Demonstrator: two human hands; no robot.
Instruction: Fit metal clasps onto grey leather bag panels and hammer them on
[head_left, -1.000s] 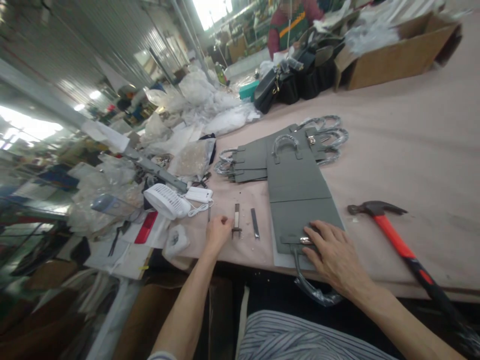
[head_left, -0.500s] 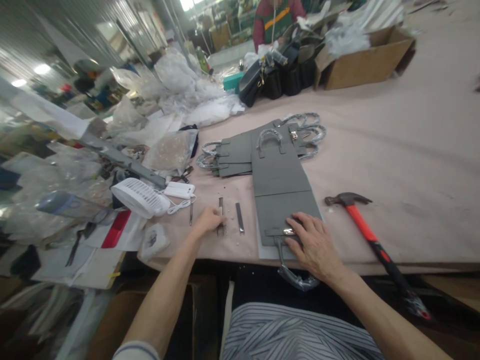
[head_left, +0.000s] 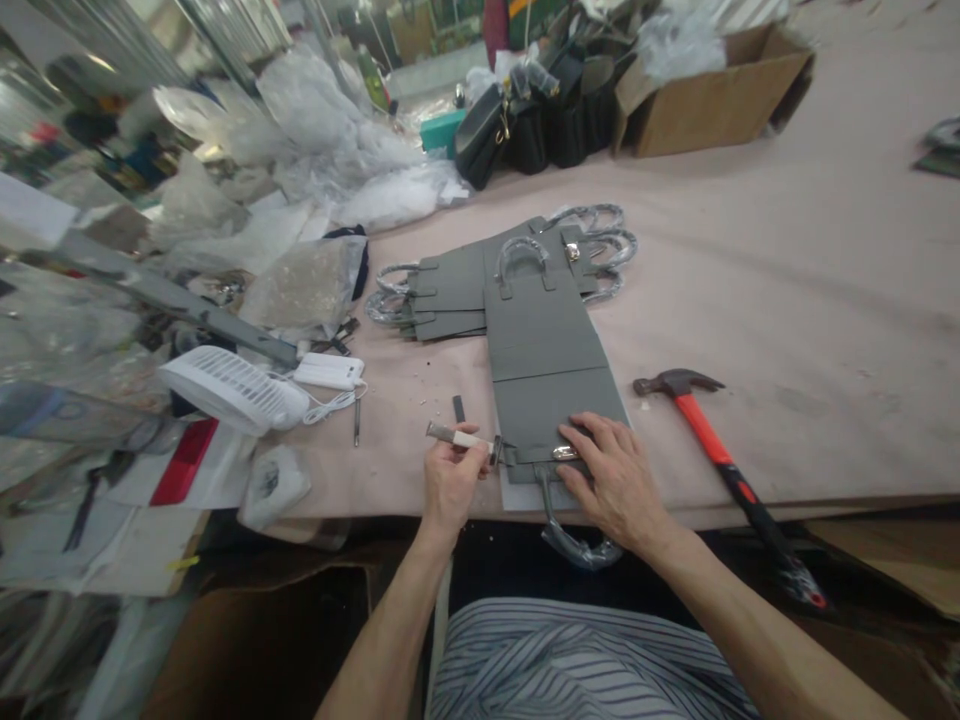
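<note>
My left hand [head_left: 453, 484] is closed around a pronged metal punch [head_left: 463, 438] with a pale middle. The punch lies nearly level, its wide pronged end beside the left edge of the grey bag panel [head_left: 551, 395]. Whether the prongs touch the panel I cannot tell. My right hand [head_left: 616, 483] rests on the panel with fingers spread, its fingertips by a shiny metal clasp [head_left: 565, 453]. A plastic-wrapped handle [head_left: 577, 545] hangs from the panel over the table's front edge. A flat dark metal tool [head_left: 458, 408] lies just beyond my left hand.
A claw hammer [head_left: 701, 425] lies to the right, its handle past the table edge. More grey bag pieces [head_left: 450, 290] lie behind the panel. At left are a white fan [head_left: 229, 388] and plastic bags [head_left: 292, 290]. Black bags [head_left: 529, 140] and a cardboard box [head_left: 712, 105] stand at the back.
My left hand has picked up the punch from the table and brought it right, to the panel's edge. My right hand stays on the panel. The camera view has tilted down slightly.
</note>
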